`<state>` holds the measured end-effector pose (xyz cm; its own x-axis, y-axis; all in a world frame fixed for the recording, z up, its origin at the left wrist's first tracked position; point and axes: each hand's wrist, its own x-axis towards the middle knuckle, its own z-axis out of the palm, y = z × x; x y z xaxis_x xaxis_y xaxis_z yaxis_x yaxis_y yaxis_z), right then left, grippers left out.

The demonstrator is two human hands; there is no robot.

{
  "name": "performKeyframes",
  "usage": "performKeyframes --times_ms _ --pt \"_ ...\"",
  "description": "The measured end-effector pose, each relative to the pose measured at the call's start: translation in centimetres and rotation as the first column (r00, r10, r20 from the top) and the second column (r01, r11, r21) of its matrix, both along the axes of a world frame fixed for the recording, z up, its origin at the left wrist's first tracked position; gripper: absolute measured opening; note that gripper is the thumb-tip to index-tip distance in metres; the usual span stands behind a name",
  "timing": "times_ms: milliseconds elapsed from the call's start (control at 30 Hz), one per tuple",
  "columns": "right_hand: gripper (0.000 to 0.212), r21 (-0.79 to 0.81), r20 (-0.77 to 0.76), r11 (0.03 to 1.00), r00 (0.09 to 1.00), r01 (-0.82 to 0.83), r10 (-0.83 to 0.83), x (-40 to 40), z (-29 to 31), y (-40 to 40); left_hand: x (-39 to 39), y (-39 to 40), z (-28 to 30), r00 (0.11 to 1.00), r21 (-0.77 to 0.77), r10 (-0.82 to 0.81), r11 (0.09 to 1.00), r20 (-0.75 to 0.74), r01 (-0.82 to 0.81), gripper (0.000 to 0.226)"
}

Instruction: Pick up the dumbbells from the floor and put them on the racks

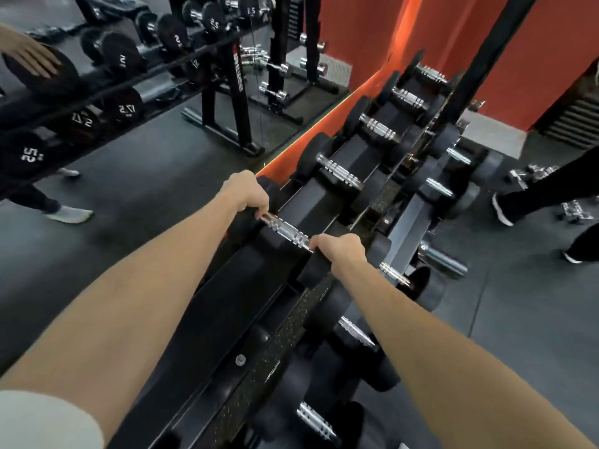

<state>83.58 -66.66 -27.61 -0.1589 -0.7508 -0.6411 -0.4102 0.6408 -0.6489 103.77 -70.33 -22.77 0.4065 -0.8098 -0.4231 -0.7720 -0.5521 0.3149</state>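
Note:
A black dumbbell with a chrome handle (285,229) lies across the top tier of the black rack (227,296). My left hand (248,192) is closed over its far head, beside the mirror. My right hand (340,249) is closed over its near head. Both arms are stretched out forward. Several more black dumbbells (340,173) line the top tier beyond it, and others (356,332) rest on the lower tiers.
A wall mirror (129,102) on the left reflects the rack and a person. Orange wall stands behind. Another person's dark-trousered legs (544,192) are at the right, near small chrome dumbbells (573,210) on the dark rubber floor (518,303).

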Motion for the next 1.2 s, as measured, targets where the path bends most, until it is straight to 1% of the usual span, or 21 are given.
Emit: performKeyframes --times_ms 67,100,133,167,233,267,333,367,400,433,467,533,567,667,767,867,967,1067,1200 --pt "0.035 -0.007 0.02 1.0 1.0 -0.018 0.018 0.0 0.1 -0.1 -0.2 0.3 0.3 0.999 0.024 -0.031 0.999 0.014 0.03 0.055" --pt "0.033 -0.014 0.028 1.0 0.999 -0.026 0.026 -0.1 0.1 -0.2 -0.4 0.5 0.6 0.998 0.038 -0.05 0.998 0.024 0.049 0.049" --pt "0.03 -0.018 0.038 0.999 0.999 -0.031 0.032 -0.2 0.2 -0.3 -0.6 0.7 0.9 0.997 0.045 -0.064 0.997 0.038 0.062 0.049" --pt "0.026 -0.017 0.049 0.999 0.998 -0.042 0.042 -0.4 0.3 -0.4 -0.7 0.8 1.0 0.995 0.045 -0.076 0.996 0.06 0.073 0.053" --pt "0.024 -0.016 0.047 0.994 0.993 -0.109 0.11 -0.7 0.5 -0.5 -1.2 1.2 1.1 0.989 0.037 -0.092 0.995 0.119 0.089 0.068" --pt "0.029 -0.023 0.014 0.986 0.986 -0.164 0.164 -1.1 0.7 -0.4 -1.5 1.4 1.1 0.986 0.017 -0.093 0.996 0.139 0.091 0.07" --pt "0.051 -0.083 -0.077 0.965 0.967 -0.248 0.242 -1.9 1.1 -0.1 -2.2 1.8 1.0 0.976 -0.034 -0.097 0.994 0.193 0.105 0.072" --pt "0.063 -0.13 -0.106 0.956 0.962 -0.264 0.251 -2.5 1.3 0.1 -2.7 1.9 1.1 0.969 -0.067 -0.102 0.99 0.227 0.12 0.074" --pt "0.07 -0.185 -0.112 0.945 0.961 -0.269 0.252 -3.3 1.6 0.1 -3.3 2.0 1.1 0.965 -0.106 -0.106 0.985 0.24 0.135 0.076" --pt "0.072 -0.241 -0.106 0.933 0.962 -0.269 0.25 -4.2 1.9 0.2 -3.9 2.1 1.2 0.971 -0.149 -0.107 0.979 0.216 0.141 0.077" --pt "0.069 -0.292 -0.09 0.922 0.967 -0.254 0.238 -5.3 2.3 0.3 -4.6 2.1 1.3 0.983 -0.193 -0.109 0.972 0.149 0.137 0.076" --pt "0.058 -0.367 -0.025 0.913 0.983 -0.18 0.183 -8.1 3.1 0.6 -6.8 2.1 1.5 0.991 -0.277 -0.132 0.953 -0.025 0.12 0.074" --pt "0.053 -0.385 0.009 0.913 0.989 -0.133 0.148 -9.8 3.5 0.7 -8.3 2.1 1.8 0.984 -0.304 -0.158 0.944 -0.077 0.128 0.074" --pt "0.048 -0.41 0.066 0.912 0.997 -0.003 0.032 -15.4 4.5 2.0 -14.4 2.3 2.7 0.953 -0.338 -0.281 0.913 -0.111 0.23 0.074" --pt "0.046 -0.441 0.098 0.888 0.99 0.132 -0.099 -22.0 5.4 4.4 -22.3 3.1 3.8 0.891 -0.356 -0.415 0.873 -0.184 0.333 0.074" --pt "0.049 -0.454 0.135 0.855 0.968 0.252 -0.214 -29.2 6.4 7.9 -30.5 5.0 4.5 0.825 -0.367 -0.529 0.82 -0.198 0.438 0.073" --pt "0.048 -0.481 0.142 0.807 0.939 0.343 -0.314 -36.5 7.0 12.3 -38.2 7.8 4.8 0.776 -0.377 -0.593 0.783 -0.213 0.495 0.071" --pt "0.048 -0.484 0.153 0.77 0.907 0.415 -0.393 -43.7 7.0 17.8 -45.7 11.4 4.8 0.725 -0.35 -0.629 0.771 -0.281 0.532 0.067" --pt "0.049 -0.452 0.215 0.694 0.824 0.56 -0.524 -52.5 5.7 26.0 -55.0 17.7 3.9 0.648 -0.36 -0.676 0.736 -0.351 0.573 0.057"
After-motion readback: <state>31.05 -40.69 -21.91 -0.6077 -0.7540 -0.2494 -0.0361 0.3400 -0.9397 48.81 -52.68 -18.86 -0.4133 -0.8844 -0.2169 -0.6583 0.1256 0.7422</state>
